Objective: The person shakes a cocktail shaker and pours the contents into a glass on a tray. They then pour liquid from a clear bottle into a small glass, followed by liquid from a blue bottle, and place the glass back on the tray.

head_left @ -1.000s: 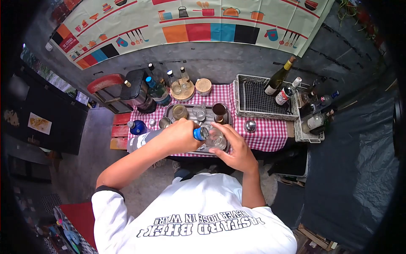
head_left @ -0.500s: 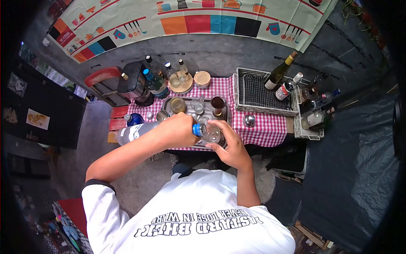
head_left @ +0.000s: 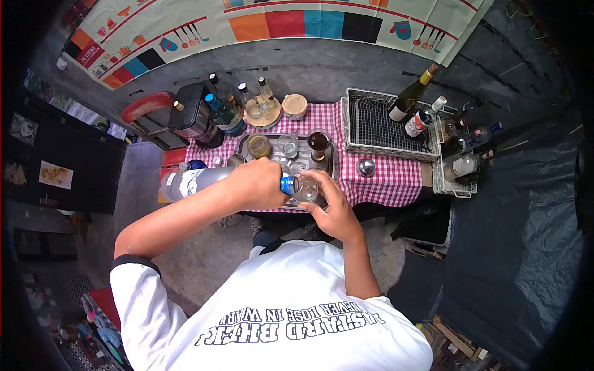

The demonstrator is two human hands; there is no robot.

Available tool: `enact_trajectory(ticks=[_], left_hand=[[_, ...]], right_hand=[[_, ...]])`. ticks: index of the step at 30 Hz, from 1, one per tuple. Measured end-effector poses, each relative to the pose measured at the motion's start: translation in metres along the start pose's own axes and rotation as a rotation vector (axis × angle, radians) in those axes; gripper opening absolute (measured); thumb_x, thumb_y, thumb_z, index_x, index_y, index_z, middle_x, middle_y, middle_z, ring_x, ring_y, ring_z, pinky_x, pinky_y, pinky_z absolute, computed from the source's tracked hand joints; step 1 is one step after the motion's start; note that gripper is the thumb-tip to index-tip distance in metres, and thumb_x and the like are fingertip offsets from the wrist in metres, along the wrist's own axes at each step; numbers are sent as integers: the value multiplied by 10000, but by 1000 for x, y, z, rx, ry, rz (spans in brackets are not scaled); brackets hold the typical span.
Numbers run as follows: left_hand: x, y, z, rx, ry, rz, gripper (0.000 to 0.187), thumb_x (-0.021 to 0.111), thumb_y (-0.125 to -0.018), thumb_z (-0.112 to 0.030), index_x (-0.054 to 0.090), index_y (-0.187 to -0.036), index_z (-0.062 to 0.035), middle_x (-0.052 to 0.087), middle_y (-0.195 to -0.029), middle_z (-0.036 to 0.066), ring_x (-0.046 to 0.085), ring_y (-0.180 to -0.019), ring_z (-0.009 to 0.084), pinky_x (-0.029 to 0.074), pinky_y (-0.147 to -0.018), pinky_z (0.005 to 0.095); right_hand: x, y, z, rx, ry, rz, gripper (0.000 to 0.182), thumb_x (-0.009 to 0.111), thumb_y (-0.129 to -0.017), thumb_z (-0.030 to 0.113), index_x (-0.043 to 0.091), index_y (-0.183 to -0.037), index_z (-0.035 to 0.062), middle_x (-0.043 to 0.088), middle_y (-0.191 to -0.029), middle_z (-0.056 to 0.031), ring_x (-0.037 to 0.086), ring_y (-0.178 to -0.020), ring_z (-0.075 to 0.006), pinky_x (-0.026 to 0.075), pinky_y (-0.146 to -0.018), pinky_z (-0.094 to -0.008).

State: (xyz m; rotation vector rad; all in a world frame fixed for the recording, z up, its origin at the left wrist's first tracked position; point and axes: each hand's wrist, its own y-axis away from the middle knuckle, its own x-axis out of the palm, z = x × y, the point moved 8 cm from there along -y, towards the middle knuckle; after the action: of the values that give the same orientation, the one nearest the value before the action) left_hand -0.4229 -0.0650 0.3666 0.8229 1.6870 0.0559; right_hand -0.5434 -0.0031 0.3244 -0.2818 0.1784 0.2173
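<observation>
— Over the metal tray (head_left: 331,162), what's each hand doing?
— Left hand (head_left: 257,184) grips a frosted bottle (head_left: 198,181), tipped sideways, neck at a clear glass (head_left: 305,189). Right hand (head_left: 334,213) wraps its fingers under that glass; liquid possibly flowing, too small to tell.

White T-shirt (head_left: 291,309) across back and shoulders, loose, short-sleeved, plain apart from printed lettering. Two lines of bold black block capitals across the upper back, upside down in the head view, larger line nearer, smaller line farther; wording too distorted to read with certainty. Dark trim band at the hem of the left sleeve (head_left: 133,263), black or navy, narrow, around the upper arm. Right sleeve mostly hidden behind the shoulder. Bare forearms past the sleeves, bare left hand (head_left: 258,184) and bare right hand (head_left: 334,213), without gloves. Slight creases in the fabric near the collar.
</observation>
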Motion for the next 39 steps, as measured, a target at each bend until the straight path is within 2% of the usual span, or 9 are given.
enact_trajectory(ticks=[4,11,13,23,25,32,34,38,39], left_hand=[[3,-3,6,5,-24,-2,293,721,-710,-252,703,-772,33,682,-787,254,694,-819,393,566,-739,456],[3,-4,17,-6,-36,39,283,704,-718,-249,708,-785,27,681,-775,256,696,-809,395,568,-738,458],[6,-6,24,1,-43,45,289,663,-708,-238,715,-781,37,690,-792,259,701,-812,395,568,-759,457],[-4,-1,48,-14,-98,51,323,669,-720,-272,719,-786,41,692,-792,260,705,-806,395,574,-758,454],[-8,2,53,-15,-85,43,327,672,-722,-274,717,-780,44,693,-790,255,706,-806,394,575,-751,452],[-12,6,74,5,-96,68,325,669,-726,-270,714,-781,47,694,-795,256,706,-810,392,575,-754,454],[-12,6,82,5,-101,77,322,669,-727,-271,721,-802,38,697,-815,259,707,-824,390,575,-766,453],[-12,6,94,5,-110,87,328,672,-727,-276,724,-818,35,701,-835,258,708,-835,386,574,-776,449],[-12,7,96,4,-132,92,335,674,-728,-283,724,-817,36,702,-838,255,709,-838,384,574,-779,448]], right_hand=[[4,-2,-5,4,-55,-13,587,709,-813,-41,479,-1348,24,530,-1317,-118,549,-1219,-220,449,-1041,-353],[15,-7,-12,52,-103,-4,586,696,-814,-66,473,-1349,23,530,-1309,-111,542,-1228,-213,446,-1045,-347],[18,-9,-9,34,-109,-27,560,707,-826,21,472,-1334,21,543,-1280,-161,551,-1212,-309,431,-1020,-399],[42,-22,-8,36,-119,-74,562,708,-818,6,468,-1326,29,551,-1271,-149,569,-1188,-284,441,-1005,-377],[50,-24,-13,90,-162,-54,572,649,-814,-117,466,-1339,19,521,-1314,-123,532,-1240,-215,447,-1052,-352],[72,-35,-12,69,-134,-83,568,640,-812,-123,465,-1333,22,522,-1307,-123,533,-1236,-214,443,-1057,-359],[77,-38,-11,47,-126,-111,580,707,-786,-47,476,-1314,26,554,-1269,-147,564,-1198,-285,435,-1010,-369],[88,-42,-11,70,-139,-125,574,703,-790,-46,476,-1312,26,553,-1271,-150,563,-1202,-292,433,-1012,-372],[91,-43,-11,79,-138,-118,557,682,-809,-67,469,-1316,20,541,-1277,-133,547,-1217,-252,438,-1033,-365]])
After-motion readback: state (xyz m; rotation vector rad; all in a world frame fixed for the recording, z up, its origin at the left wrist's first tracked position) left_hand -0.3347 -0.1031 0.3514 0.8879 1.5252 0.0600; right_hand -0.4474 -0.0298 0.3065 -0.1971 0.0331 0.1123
